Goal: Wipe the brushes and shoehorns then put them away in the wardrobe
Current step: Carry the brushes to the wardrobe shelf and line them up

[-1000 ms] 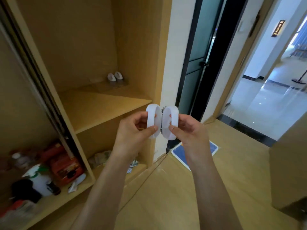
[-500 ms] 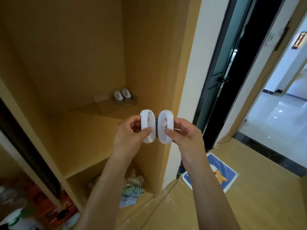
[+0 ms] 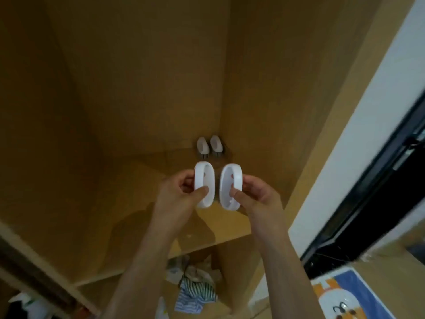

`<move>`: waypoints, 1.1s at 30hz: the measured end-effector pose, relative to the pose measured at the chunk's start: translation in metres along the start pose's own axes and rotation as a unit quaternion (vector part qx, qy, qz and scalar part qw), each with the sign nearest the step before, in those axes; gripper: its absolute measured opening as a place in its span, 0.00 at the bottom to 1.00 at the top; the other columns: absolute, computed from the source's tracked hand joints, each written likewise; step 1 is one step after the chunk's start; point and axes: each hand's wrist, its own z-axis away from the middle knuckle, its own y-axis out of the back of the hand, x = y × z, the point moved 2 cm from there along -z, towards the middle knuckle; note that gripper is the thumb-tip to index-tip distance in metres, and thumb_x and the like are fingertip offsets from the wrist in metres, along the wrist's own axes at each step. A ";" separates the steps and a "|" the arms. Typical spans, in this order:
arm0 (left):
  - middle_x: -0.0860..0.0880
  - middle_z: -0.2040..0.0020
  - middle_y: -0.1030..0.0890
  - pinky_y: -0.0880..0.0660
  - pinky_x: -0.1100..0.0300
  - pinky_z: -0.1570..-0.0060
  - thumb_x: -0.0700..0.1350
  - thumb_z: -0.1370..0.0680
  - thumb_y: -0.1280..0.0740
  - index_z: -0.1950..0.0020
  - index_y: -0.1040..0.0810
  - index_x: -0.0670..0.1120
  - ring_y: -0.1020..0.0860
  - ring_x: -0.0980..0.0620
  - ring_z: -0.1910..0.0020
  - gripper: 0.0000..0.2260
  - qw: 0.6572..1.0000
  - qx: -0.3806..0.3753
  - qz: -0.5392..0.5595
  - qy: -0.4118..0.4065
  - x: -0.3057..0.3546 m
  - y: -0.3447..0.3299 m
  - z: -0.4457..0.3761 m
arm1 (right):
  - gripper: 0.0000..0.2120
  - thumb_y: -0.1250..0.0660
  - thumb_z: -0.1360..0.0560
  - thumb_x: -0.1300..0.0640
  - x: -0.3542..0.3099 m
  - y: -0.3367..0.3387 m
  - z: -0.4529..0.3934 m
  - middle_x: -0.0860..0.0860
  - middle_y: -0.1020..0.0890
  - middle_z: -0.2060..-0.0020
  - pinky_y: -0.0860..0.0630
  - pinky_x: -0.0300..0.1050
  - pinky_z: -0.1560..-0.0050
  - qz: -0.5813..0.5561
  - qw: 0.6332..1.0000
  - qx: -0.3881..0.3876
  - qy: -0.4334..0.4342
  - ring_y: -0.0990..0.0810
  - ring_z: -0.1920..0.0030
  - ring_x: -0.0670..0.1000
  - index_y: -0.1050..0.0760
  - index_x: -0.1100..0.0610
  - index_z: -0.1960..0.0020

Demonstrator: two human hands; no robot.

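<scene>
Wardrobe shelf, back corner stocked.

I'm looking down on the wooden shelf [image 3: 142, 203] inside the wardrobe: two white brushes [image 3: 208, 146] stand side by side, bristles down, tucked right into its back right corner against the rear panel. Below it, I can see the lower compartment's floor [image 3: 128, 293] carrying a crumpled striped cloth [image 3: 195, 293] with some pale wrapping just behind it. Off to the right, a blue cartoon mat [image 3: 349, 295] lies flat on the wooden room floor [image 3: 391, 263].
</scene>
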 end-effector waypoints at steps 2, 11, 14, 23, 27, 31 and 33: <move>0.64 0.53 0.21 0.31 0.74 0.67 0.47 0.28 0.24 0.44 0.24 0.60 0.22 0.64 0.56 0.17 1.000 0.022 -0.006 0.009 0.002 -0.009 -0.024 | 0.13 0.26 0.27 0.62 0.001 0.002 -0.032 0.42 0.14 0.54 0.22 0.35 0.59 -0.009 1.000 -0.028 -0.008 0.17 0.54 0.41 0.17 0.47 0.46; 0.57 0.57 0.19 0.29 0.73 0.69 0.41 0.28 0.25 0.47 0.20 0.53 0.21 0.64 0.63 0.12 0.990 0.124 0.016 0.062 -0.008 -0.014 -0.113 | 0.14 0.27 0.26 0.65 0.016 0.000 -0.115 0.46 0.13 0.53 0.22 0.44 0.51 -0.064 0.990 -0.097 -0.077 0.15 0.50 0.47 0.18 0.51 0.43; 0.57 0.58 0.20 0.27 0.65 0.64 0.41 0.28 0.25 0.49 0.21 0.51 0.21 0.61 0.59 0.11 0.989 0.128 0.008 0.077 -0.017 -0.014 -0.144 | 0.14 0.26 0.27 0.65 0.026 -0.003 -0.128 0.43 0.13 0.55 0.23 0.45 0.51 -0.078 0.988 -0.091 -0.097 0.15 0.54 0.44 0.17 0.47 0.49; 0.43 0.45 0.17 0.20 0.51 0.49 0.43 0.26 0.27 0.39 0.20 0.40 0.18 0.45 0.50 0.16 0.989 0.086 -0.089 0.075 -0.042 -0.021 -0.246 | 0.14 0.27 0.27 0.65 0.021 -0.019 -0.160 0.48 0.13 0.52 0.22 0.51 0.42 -0.055 0.990 -0.087 -0.093 0.15 0.48 0.50 0.16 0.48 0.47; 0.39 0.48 0.17 0.21 0.52 0.51 0.44 0.24 0.29 0.43 0.19 0.37 0.18 0.42 0.50 0.14 0.984 0.031 -0.140 0.104 -0.059 -0.030 -0.283 | 0.14 0.27 0.27 0.66 0.020 -0.029 -0.169 0.49 0.13 0.53 0.21 0.50 0.44 -0.053 0.992 -0.069 -0.096 0.15 0.48 0.52 0.17 0.50 0.48; 0.38 0.46 0.18 0.25 0.58 0.57 0.44 0.23 0.31 0.43 0.19 0.36 0.19 0.43 0.48 0.13 0.980 -0.014 -0.153 0.128 -0.079 -0.040 -0.305 | 0.12 0.27 0.26 0.66 0.021 -0.035 -0.173 0.49 0.13 0.54 0.23 0.43 0.51 -0.036 0.993 -0.065 -0.094 0.15 0.51 0.50 0.17 0.52 0.47; 0.36 0.45 0.19 0.23 0.54 0.53 0.42 0.23 0.31 0.44 0.20 0.34 0.20 0.41 0.46 0.13 0.981 -0.021 -0.144 0.127 -0.090 -0.044 -0.312 | 0.12 0.27 0.26 0.65 0.021 -0.035 -0.175 0.48 0.13 0.54 0.23 0.39 0.54 -0.031 0.993 -0.062 -0.091 0.15 0.53 0.47 0.17 0.52 0.47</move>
